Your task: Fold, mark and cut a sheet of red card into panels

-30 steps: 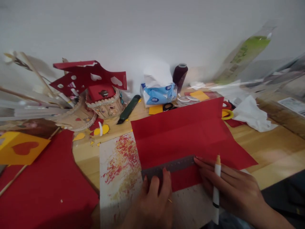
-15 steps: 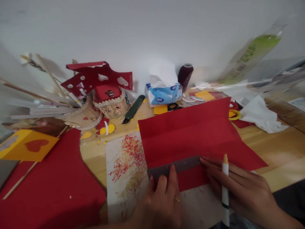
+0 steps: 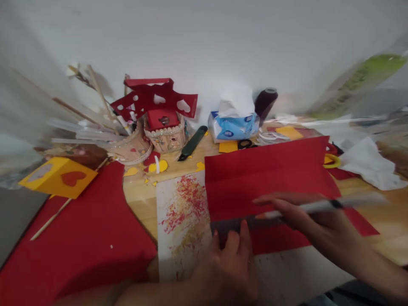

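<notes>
My left hand presses its fingertips on a dark grey ruler, holding it down on a sheet of red paper. My right hand is closed round a white pen, whose orange tip lies close to the ruler's upper edge. Whether the tip touches the paper I cannot tell. Part of the ruler's right end is hidden behind the right hand. Fold lines cross the red paper, which lies partly over a white board speckled with red and yellow.
Behind the paper stand a tissue pack and a dark thread spool. A green cutter lies beside a decorated basket. Another red sheet and a yellow paper piece with a heart are at left; yellow-handled scissors at right.
My right hand has left the ruler's end and tilted the pen from upright to nearly level, tip by the ruler. My left hand stays on the ruler. The whole view has shifted.
</notes>
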`<state>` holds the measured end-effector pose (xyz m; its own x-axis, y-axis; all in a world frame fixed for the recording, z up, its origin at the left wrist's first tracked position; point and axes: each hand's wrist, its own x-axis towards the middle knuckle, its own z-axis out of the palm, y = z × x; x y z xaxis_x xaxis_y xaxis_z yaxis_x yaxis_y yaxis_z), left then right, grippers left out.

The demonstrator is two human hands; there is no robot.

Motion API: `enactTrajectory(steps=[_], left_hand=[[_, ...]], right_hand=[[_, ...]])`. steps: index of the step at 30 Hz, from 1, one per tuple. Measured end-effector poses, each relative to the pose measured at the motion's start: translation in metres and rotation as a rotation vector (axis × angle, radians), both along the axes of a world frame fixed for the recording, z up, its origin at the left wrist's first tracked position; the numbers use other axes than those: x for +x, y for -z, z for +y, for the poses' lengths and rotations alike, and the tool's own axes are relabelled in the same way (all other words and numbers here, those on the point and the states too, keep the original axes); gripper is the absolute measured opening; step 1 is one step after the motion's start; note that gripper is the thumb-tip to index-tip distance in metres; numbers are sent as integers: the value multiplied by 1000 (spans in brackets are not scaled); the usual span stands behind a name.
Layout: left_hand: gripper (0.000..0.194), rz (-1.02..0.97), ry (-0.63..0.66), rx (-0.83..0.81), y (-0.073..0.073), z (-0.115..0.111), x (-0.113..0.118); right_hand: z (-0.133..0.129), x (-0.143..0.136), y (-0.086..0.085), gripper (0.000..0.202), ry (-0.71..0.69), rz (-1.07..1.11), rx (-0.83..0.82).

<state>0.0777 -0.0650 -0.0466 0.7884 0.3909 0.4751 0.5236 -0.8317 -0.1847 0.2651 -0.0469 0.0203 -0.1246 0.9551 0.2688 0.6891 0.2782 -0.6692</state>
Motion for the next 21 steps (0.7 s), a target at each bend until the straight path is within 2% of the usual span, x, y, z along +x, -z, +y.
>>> enactTrajectory(steps=[2,3,6,9,17,21], left_hand=[[29,15,7,11,2,0,0],[29,14,5,16,2,0,1],[28,-54,-11,9,3,1,2],[27,-65,14,-20,2,2,2],[27,69,28,-2,-3,4,-1],[29,65,35,-1,-4,5,-2]], right_hand=[[16,-19,7,21,-71,291,-236],[23,-27,11,21,-112,371,-322],[35,-42,23,19,-179,357,-430],[38,-47,29,19,-202,306,-438],[37,-50,27,19,-210,260,-382],[38,-51,29,18,-211,245,-367]])
